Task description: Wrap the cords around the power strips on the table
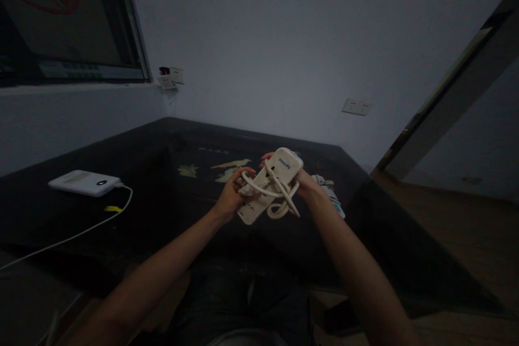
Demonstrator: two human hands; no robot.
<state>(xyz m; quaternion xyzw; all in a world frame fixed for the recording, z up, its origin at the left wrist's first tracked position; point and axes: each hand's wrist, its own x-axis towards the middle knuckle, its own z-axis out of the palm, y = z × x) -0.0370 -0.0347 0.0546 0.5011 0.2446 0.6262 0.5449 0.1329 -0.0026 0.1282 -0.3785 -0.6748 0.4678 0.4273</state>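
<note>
A white power strip (pixel 286 165) with a PHILIPS label is held up over the dark table, tilted, its label end pointing away from me. Its white cord (pixel 279 192) is looped loosely across and around it. My right hand (pixel 304 179) grips the strip from the right and beneath, with fingertips showing past its far left edge. At the strip's left side, my left hand (pixel 232 193) has its fingers closed around the pale plug end (pixel 247 189) of the cord. Part of that grip is hidden by the cord loops.
A white power bank (pixel 83 183) with a cable lies on the table (pixel 154 173) at left, near a yellow scrap (pixel 113 209). Another white bundled item (pixel 330 194) lies behind my right forearm. Wall sockets (pixel 357 107) are mounted beyond the table.
</note>
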